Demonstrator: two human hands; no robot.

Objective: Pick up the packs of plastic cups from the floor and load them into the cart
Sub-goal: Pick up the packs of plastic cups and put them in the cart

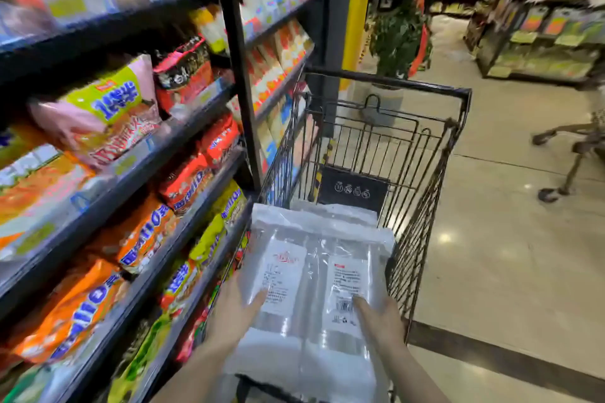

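The cart [435, 154] stood hard against the snack shelving [137, 154] on its left edge. Packs of plastic cups [314, 271] covered its near end, with both hands upon them. Its far end was open from above. Open floor [510, 239] lay along its right edge.

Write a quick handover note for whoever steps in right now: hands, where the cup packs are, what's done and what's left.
Left hand and right hand both press flat on the packs of plastic cups, one on each side.
The packs lie across the near end of the cart, beside the snack shelves.
Done: this load is at the cart.
Left: settle it in, let go, check the floor, which is out of view here.
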